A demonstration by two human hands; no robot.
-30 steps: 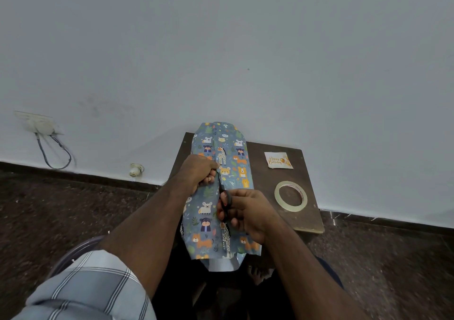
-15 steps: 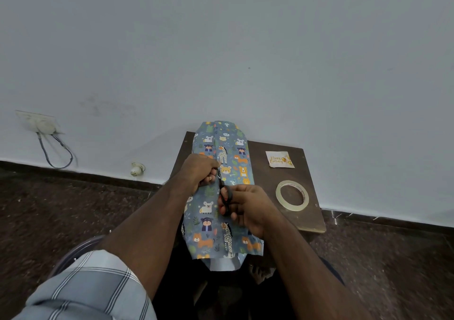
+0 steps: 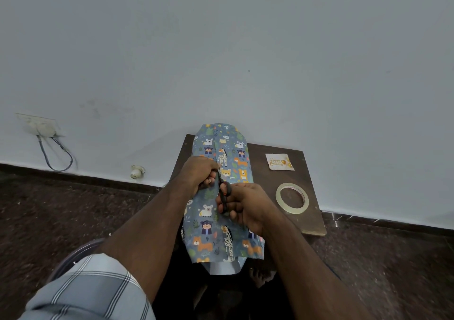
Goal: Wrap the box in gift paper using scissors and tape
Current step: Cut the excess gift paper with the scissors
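From the head view, my right hand [image 3: 245,206] grips the scissors [image 3: 224,195], fingers curled through the dark loops, blades pointing away from me along the middle seam of the paper [image 3: 221,226]. My left hand [image 3: 200,176] pinches the paper just beside the blades, fingers curled tight on it. The paper lies lengthwise over the counter [image 3: 270,179], its far end against the wall and its near end hanging off the edge toward my lap. The box must be under the paper; I cannot see it, only the raised shape it gives the sheet. The tape [image 3: 291,198] lies flat on the counter to the right, well apart from the paper, and a small card [image 3: 279,162] sits beyond it.

I judge the step in hand to be cutting the surplus along the overlap. To do it well I keep the pinched flap taut and lifted off the layer below, so the blades take one layer only. I run the blades straight along the seam with long strokes instead of short snips, which leave a ragged edge. My left fingers sit close to the blades, so I shift them ahead before each stroke. I leave enough overlap for the tape to bite.
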